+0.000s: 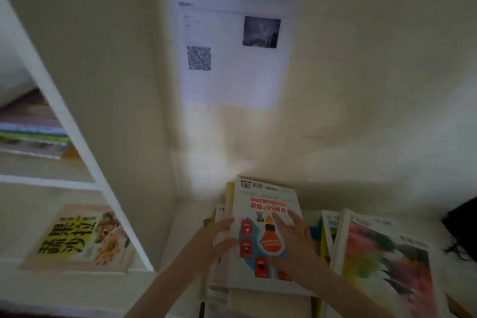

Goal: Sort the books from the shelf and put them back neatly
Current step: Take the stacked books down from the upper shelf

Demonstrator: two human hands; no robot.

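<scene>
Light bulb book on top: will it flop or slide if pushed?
The light bulb book looks thin and soft-covered, so it would probably bend when lifted. Lying on an uneven stack, it may slide when pushed.

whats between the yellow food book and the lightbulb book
The shelf's white side panel stands between the yellow food book and the lightbulb book, seen in the head view.
</scene>
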